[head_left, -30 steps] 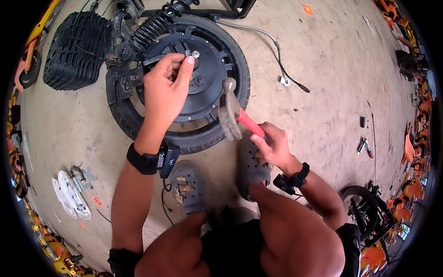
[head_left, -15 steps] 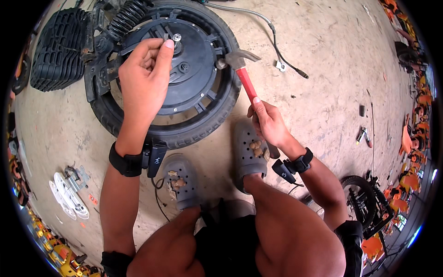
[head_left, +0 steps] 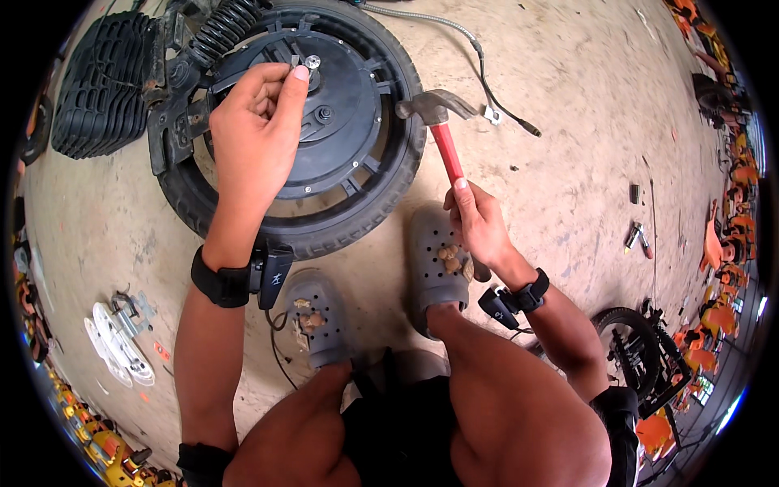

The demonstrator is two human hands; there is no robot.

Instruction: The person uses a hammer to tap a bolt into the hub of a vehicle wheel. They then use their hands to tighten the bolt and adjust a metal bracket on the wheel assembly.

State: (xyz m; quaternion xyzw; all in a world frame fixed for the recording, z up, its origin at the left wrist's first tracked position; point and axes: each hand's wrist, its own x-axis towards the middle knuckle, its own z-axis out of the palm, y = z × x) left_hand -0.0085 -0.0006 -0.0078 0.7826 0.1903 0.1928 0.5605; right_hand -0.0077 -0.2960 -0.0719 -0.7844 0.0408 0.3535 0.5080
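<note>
- I see the left hand (head_left: 256,122) pinching a small silver nut (head_left: 312,61) at the hub of a black wheel (head_left: 300,122) lying flat on the concrete floor (head_left: 584,105).
- The right hand (head_left: 479,223) grips a red-handled hammer (head_left: 442,134), its head beside the tyre.
- 2 grey clogs (head_left: 434,260) sit below.

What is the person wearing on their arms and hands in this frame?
Both hands are bare, no gloves. The left hand has a black wristband with a small black box clipped to it, and a dark band near the elbow. The right hand has a similar black wristband and box. No sleeves reach the forearms.
</note>
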